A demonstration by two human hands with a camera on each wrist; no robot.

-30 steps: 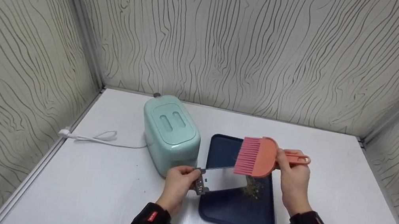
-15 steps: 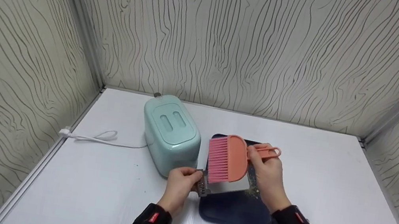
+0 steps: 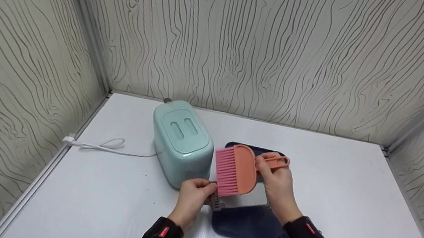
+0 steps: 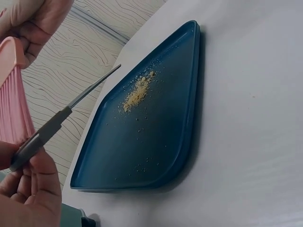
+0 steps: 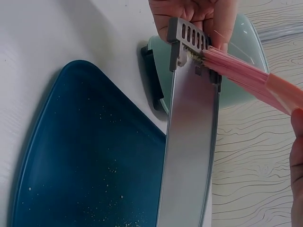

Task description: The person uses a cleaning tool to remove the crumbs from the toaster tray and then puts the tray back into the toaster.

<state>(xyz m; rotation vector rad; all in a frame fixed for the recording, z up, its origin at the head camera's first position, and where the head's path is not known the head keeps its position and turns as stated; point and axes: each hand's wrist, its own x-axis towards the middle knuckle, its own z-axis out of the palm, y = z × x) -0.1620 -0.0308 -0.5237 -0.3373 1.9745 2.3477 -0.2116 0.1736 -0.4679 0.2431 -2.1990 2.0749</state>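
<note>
My left hand [image 3: 191, 199] pinches the grey slotted end of a metal crumb tray [image 5: 191, 137], raised and tilted over a dark blue tray [image 3: 244, 226]. My right hand [image 3: 278, 189] grips the handle of an orange brush [image 3: 245, 170] with pink bristles. In the right wrist view the bristle tips [image 5: 215, 56] press at the slotted end, where a few crumbs [image 5: 193, 56] cling. A heap of yellowish crumbs [image 4: 137, 94] lies on the blue tray in the left wrist view, with finer specks scattered around.
A mint-green toaster [image 3: 182, 144] stands left of the blue tray, close to my left hand. Its white cord [image 3: 117, 152] runs to the table's left edge. Small specks dot the white table [image 3: 117, 206]. Patterned panels [image 3: 232, 41] rise behind and at the sides.
My right hand has carried the brush leftward along the crumb tray, from its far end to the slotted end. The left hand has hardly moved.
</note>
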